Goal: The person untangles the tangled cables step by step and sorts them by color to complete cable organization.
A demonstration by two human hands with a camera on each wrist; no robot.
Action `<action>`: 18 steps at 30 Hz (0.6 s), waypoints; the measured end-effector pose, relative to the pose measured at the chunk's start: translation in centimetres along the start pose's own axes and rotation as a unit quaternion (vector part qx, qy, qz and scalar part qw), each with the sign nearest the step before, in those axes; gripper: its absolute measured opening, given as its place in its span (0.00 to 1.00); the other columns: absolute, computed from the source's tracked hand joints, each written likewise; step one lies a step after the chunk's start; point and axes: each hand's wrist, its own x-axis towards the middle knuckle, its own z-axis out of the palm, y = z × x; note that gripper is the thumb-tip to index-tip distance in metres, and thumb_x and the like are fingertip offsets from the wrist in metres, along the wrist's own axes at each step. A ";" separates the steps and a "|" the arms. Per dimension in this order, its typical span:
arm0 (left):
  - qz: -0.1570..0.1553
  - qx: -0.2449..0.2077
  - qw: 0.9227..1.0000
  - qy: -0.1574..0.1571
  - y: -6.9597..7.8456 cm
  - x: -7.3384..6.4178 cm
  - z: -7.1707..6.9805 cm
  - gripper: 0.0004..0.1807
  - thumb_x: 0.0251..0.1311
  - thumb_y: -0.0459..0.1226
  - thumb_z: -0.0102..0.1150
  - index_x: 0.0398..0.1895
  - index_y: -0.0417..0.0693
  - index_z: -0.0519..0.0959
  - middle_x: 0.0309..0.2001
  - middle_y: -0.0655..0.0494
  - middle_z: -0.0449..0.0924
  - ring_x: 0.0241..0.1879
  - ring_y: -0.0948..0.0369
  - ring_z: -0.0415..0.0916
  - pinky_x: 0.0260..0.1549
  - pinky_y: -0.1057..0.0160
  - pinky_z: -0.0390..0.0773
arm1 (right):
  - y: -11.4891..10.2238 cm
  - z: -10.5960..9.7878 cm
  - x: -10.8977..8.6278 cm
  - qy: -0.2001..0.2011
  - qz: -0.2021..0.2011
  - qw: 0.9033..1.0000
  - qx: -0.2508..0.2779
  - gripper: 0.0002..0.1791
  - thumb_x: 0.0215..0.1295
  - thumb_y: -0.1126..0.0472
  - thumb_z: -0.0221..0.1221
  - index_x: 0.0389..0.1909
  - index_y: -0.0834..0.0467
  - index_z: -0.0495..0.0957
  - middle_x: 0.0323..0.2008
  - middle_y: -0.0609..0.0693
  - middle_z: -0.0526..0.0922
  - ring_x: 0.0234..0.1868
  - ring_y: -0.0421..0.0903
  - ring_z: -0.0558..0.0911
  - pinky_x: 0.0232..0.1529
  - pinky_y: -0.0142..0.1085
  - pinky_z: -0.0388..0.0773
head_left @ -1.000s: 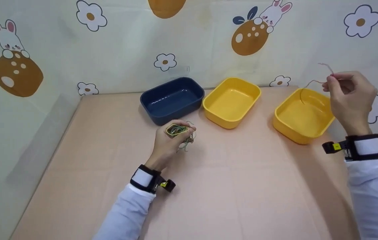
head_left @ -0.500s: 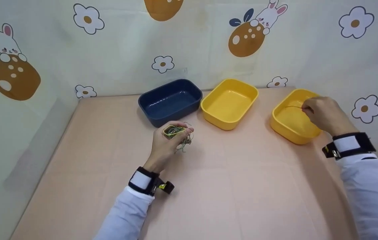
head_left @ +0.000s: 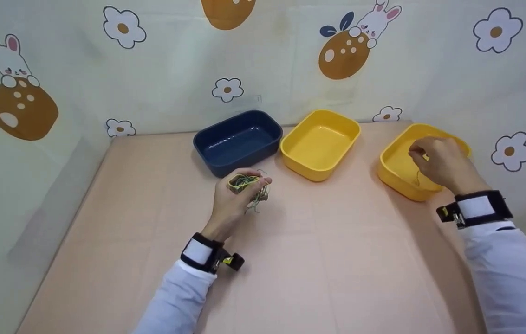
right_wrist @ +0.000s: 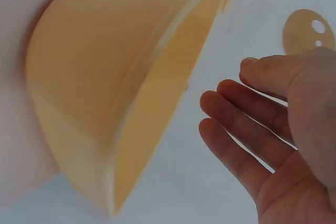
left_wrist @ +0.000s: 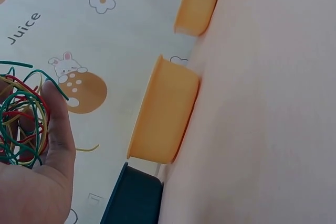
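Note:
My left hand grips a tangle of thin coloured wires in front of the navy box. Red, green and yellow strands loop between its fingers and thumb in the left wrist view, with a few loose ends sticking out. Over the right-hand yellow box hovers my right hand. Its fingers are loosely bent and hold nothing in the right wrist view, beside the box's rim. A thin wire shows inside that box, partly hidden by the hand.
The navy box and another yellow box stand side by side at the back of the pink-covered table. Behind them rises a patterned cloth wall.
My right hand has come down and left from above the right-hand yellow box and let go of a single wire into it. The left hand stays put with its tangle.

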 end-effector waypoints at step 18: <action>0.027 0.001 0.997 -0.069 -0.3 -0.9 1.6 0.12 0.76 0.29 0.69 0.56 0.39 0.78 0.54 0.45 0.89 0.58 0.52 0.94 0.56 0.57 0.95 | -16.3 4.4 -0.8 0.132 -0.169 0.936 0.279 0.05 0.72 0.72 0.73 0.45 0.63 0.92 0.41 0.52 0.96 0.40 0.46 0.92 0.51 0.20 0.87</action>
